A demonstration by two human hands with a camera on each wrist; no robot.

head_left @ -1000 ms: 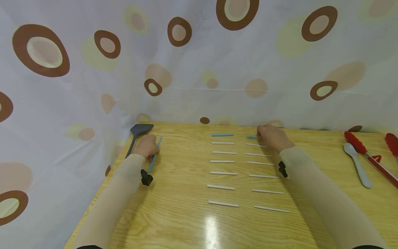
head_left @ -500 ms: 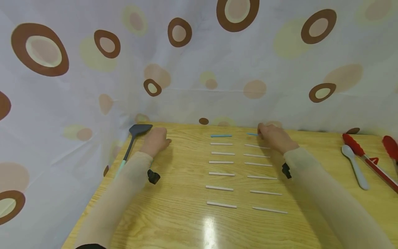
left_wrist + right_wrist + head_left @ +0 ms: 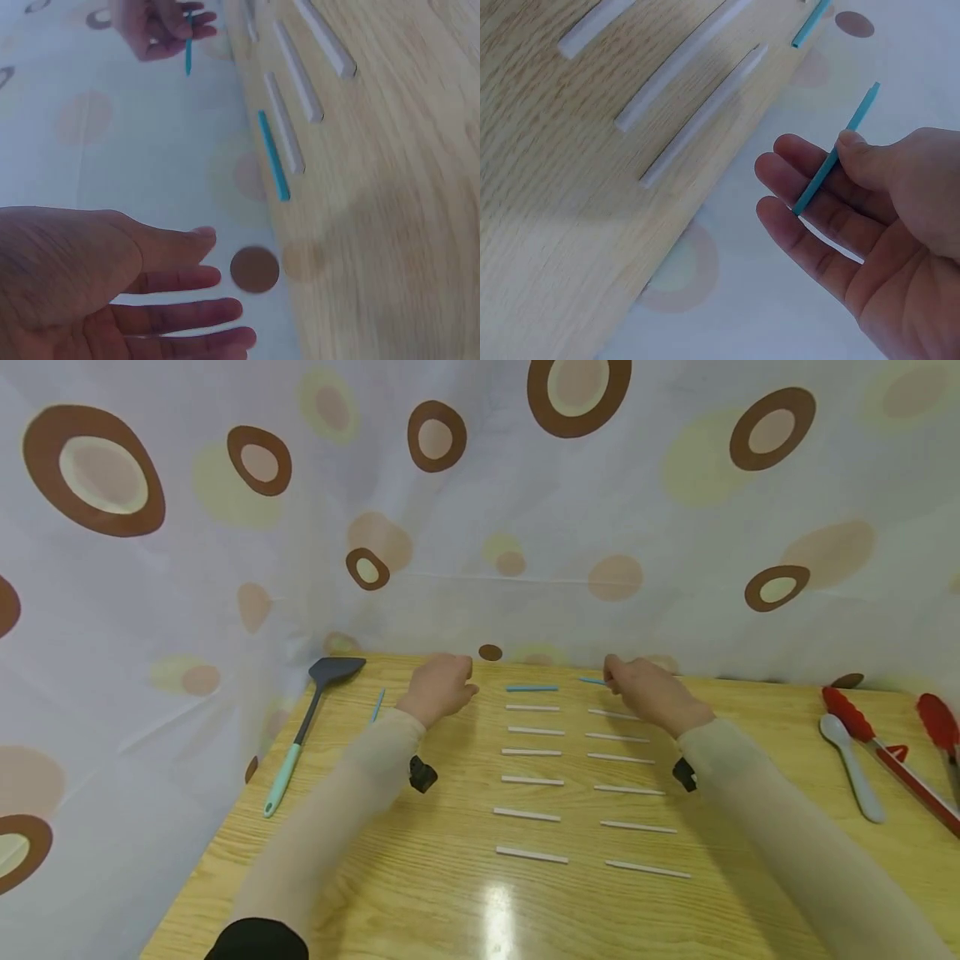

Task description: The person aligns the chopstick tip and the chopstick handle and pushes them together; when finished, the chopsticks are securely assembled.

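Note:
My right hand (image 3: 885,210) pinches a thin turquoise stick (image 3: 840,146) between thumb and fingers, near the table's far edge; one end of the stick is narrowed. My left hand (image 3: 438,687) holds nothing, its fingers loosely extended in the left wrist view (image 3: 135,285). Just right of the left hand, a turquoise stick (image 3: 532,688) lies at the top of a column of white sticks (image 3: 532,707). Below the right hand runs a second column of white sticks (image 3: 621,758). Another turquoise stick (image 3: 378,703) lies left of the left hand, partly hidden by the sleeve.
A dark spatula (image 3: 306,718) with a mint handle lies along the table's left edge. On the right are a grey spoon (image 3: 852,768), red-tipped tongs (image 3: 892,756) and another red-headed utensil (image 3: 937,722). A patterned curtain (image 3: 540,627) hangs behind the wooden table (image 3: 420,877).
My left hand has left the turquoise stick on the left and moved right, empty. My right hand has shifted slightly left with its stick still pinched.

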